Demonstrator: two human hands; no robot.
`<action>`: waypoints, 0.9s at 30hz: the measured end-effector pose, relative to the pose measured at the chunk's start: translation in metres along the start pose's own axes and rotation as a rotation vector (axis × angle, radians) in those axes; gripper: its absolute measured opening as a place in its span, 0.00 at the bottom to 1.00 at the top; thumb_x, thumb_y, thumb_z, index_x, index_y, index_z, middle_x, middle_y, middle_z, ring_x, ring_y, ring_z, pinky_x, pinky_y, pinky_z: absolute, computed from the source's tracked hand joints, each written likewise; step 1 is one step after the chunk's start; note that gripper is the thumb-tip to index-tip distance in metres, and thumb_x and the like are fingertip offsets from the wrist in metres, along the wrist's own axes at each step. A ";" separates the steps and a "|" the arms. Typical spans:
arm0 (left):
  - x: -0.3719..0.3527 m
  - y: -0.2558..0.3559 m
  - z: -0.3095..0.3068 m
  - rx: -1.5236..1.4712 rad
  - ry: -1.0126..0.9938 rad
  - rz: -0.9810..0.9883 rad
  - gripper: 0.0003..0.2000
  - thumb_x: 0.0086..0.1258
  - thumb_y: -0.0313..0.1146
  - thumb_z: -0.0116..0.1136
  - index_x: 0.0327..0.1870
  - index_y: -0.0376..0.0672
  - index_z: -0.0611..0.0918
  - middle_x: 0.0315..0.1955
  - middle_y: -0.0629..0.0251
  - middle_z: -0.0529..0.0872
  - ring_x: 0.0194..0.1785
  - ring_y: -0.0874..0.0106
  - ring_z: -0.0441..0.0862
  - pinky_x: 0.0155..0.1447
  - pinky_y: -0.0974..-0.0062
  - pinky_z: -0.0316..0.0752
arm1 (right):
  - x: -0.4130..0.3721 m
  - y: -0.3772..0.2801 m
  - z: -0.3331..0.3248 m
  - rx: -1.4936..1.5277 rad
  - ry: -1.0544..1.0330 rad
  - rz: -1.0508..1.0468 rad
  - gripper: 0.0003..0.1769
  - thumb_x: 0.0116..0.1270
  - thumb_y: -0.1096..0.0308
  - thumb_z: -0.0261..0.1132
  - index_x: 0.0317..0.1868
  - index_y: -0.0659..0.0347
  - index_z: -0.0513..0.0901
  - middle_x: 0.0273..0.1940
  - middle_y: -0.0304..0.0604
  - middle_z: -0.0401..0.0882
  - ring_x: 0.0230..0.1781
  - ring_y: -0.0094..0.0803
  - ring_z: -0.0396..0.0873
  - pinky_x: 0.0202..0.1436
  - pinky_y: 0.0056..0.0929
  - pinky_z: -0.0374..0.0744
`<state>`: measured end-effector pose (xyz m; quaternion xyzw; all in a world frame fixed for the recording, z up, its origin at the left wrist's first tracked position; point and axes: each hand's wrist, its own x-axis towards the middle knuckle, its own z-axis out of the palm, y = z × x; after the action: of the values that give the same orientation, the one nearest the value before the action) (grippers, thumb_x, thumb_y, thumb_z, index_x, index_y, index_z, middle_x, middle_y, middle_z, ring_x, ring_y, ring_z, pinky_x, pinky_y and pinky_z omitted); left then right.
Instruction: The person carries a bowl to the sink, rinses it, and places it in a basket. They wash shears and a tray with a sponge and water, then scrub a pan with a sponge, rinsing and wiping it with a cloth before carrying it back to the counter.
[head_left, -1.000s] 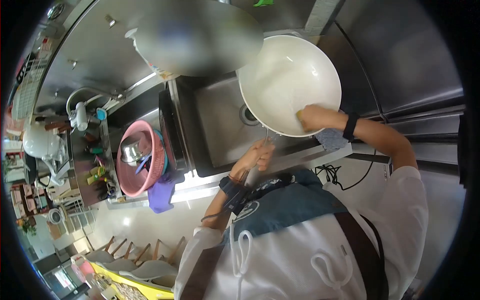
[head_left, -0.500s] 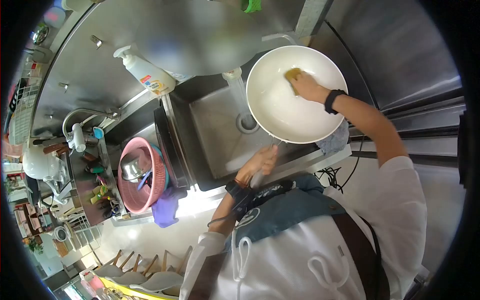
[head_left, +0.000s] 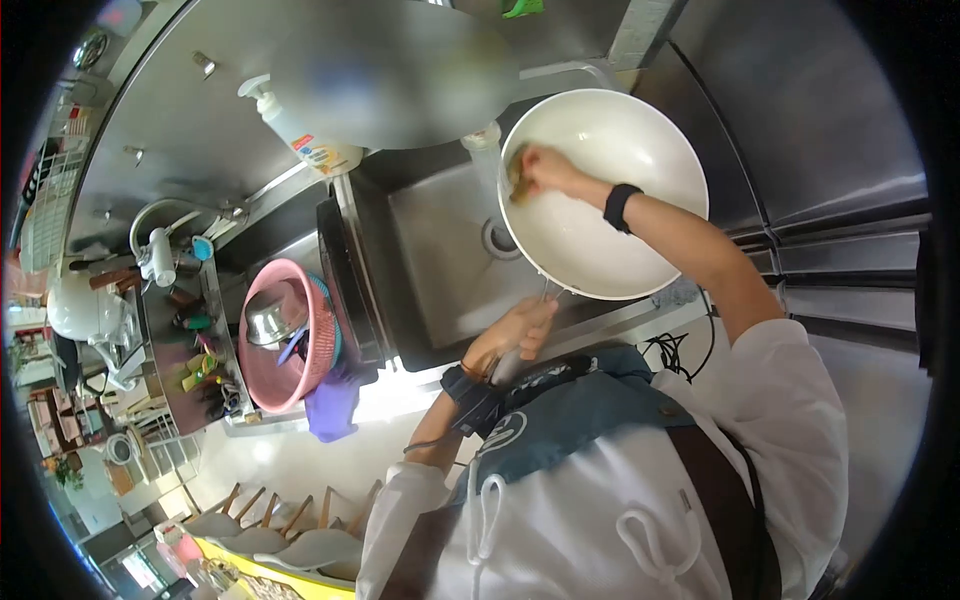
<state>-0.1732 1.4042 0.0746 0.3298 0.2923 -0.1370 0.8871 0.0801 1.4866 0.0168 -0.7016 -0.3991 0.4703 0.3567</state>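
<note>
Pan (head_left: 600, 130): round, white, glossy inside, held tilted over the right side of the stainless-steel sink (head_left: 440, 260). Handle: thin metal, gripped in the closed left hand (head_left: 515, 335) at the sink's front edge. Sponge (head_left: 518, 172): yellow, soft, clasped in the curled right hand (head_left: 548, 170) and pressed to the pan's inner left rim. Basket (head_left: 315, 345): pink ribbed plastic, left of the sink, a steel bowl (head_left: 265, 320) set inside.
</note>
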 end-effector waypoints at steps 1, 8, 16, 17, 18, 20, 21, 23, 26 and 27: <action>-0.009 0.000 0.002 -0.012 0.002 -0.002 0.12 0.71 0.44 0.47 0.29 0.50 0.64 0.12 0.80 0.58 0.11 0.86 0.52 0.13 0.86 0.46 | 0.012 -0.010 0.005 0.400 0.133 0.045 0.08 0.55 0.76 0.57 0.36 0.60 0.69 0.32 0.43 0.74 0.29 0.31 0.78 0.29 0.29 0.78; -0.032 0.006 -0.001 0.022 0.081 0.056 0.11 0.71 0.41 0.47 0.31 0.50 0.64 0.13 0.80 0.57 0.12 0.86 0.51 0.14 0.85 0.47 | -0.016 -0.080 0.039 0.227 -0.151 -0.086 0.16 0.51 0.66 0.66 0.38 0.65 0.74 0.29 0.43 0.77 0.31 0.28 0.77 0.31 0.27 0.77; -0.039 -0.011 -0.016 -0.035 0.147 0.100 0.09 0.71 0.39 0.47 0.34 0.50 0.62 0.13 0.79 0.57 0.11 0.84 0.52 0.13 0.82 0.51 | -0.116 -0.055 0.061 -0.458 -0.581 -0.214 0.19 0.49 0.60 0.64 0.38 0.63 0.74 0.30 0.48 0.78 0.30 0.37 0.76 0.34 0.32 0.73; -0.041 -0.014 -0.016 -0.045 0.153 0.122 0.09 0.70 0.38 0.47 0.34 0.50 0.62 0.13 0.79 0.57 0.11 0.84 0.52 0.13 0.82 0.51 | -0.125 -0.057 0.051 -0.540 -0.672 -0.187 0.18 0.50 0.59 0.63 0.38 0.61 0.75 0.31 0.47 0.79 0.31 0.37 0.77 0.34 0.32 0.73; -0.043 -0.017 -0.017 -0.042 0.158 0.137 0.09 0.70 0.38 0.47 0.34 0.50 0.62 0.13 0.79 0.57 0.11 0.84 0.52 0.13 0.82 0.51 | -0.131 -0.056 0.041 -0.620 -0.765 -0.158 0.17 0.50 0.58 0.62 0.37 0.60 0.77 0.32 0.47 0.79 0.31 0.37 0.77 0.35 0.33 0.73; -0.049 -0.023 -0.017 -0.036 0.172 0.162 0.09 0.70 0.38 0.47 0.34 0.49 0.62 0.13 0.79 0.56 0.11 0.84 0.52 0.13 0.82 0.51 | -0.130 -0.033 0.014 -0.745 -0.862 -0.151 0.17 0.51 0.58 0.60 0.36 0.61 0.79 0.31 0.47 0.81 0.29 0.38 0.77 0.33 0.34 0.73; -0.052 -0.025 -0.016 -0.039 0.180 0.154 0.09 0.70 0.38 0.48 0.34 0.49 0.62 0.13 0.79 0.56 0.11 0.84 0.52 0.13 0.82 0.51 | -0.128 -0.023 0.006 -0.807 -0.908 -0.147 0.17 0.51 0.57 0.58 0.35 0.62 0.80 0.30 0.47 0.81 0.28 0.39 0.77 0.32 0.35 0.73; -0.055 -0.026 -0.013 -0.040 0.192 0.143 0.09 0.70 0.38 0.48 0.35 0.49 0.63 0.13 0.79 0.56 0.11 0.84 0.52 0.14 0.82 0.52 | -0.123 -0.010 0.003 -1.050 -0.995 -0.195 0.17 0.51 0.57 0.57 0.33 0.62 0.81 0.28 0.48 0.81 0.26 0.41 0.77 0.31 0.35 0.73; -0.051 -0.028 -0.011 -0.011 0.185 0.125 0.08 0.71 0.38 0.47 0.37 0.49 0.62 0.13 0.79 0.55 0.11 0.84 0.52 0.14 0.82 0.52 | -0.120 -0.009 0.031 -0.894 -0.860 -0.381 0.11 0.48 0.65 0.58 0.30 0.61 0.80 0.25 0.49 0.80 0.26 0.43 0.78 0.31 0.38 0.75; -0.049 -0.027 -0.010 0.002 0.171 0.121 0.08 0.71 0.38 0.48 0.37 0.49 0.62 0.13 0.79 0.55 0.11 0.84 0.52 0.14 0.82 0.52 | -0.116 -0.018 0.047 -0.775 -0.786 -0.422 0.10 0.47 0.68 0.59 0.31 0.60 0.79 0.27 0.50 0.80 0.28 0.43 0.78 0.32 0.37 0.75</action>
<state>-0.2285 1.3932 0.0843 0.3581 0.3461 -0.0548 0.8654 0.0040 1.3965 0.0616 -0.4593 -0.7751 0.4336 -0.0143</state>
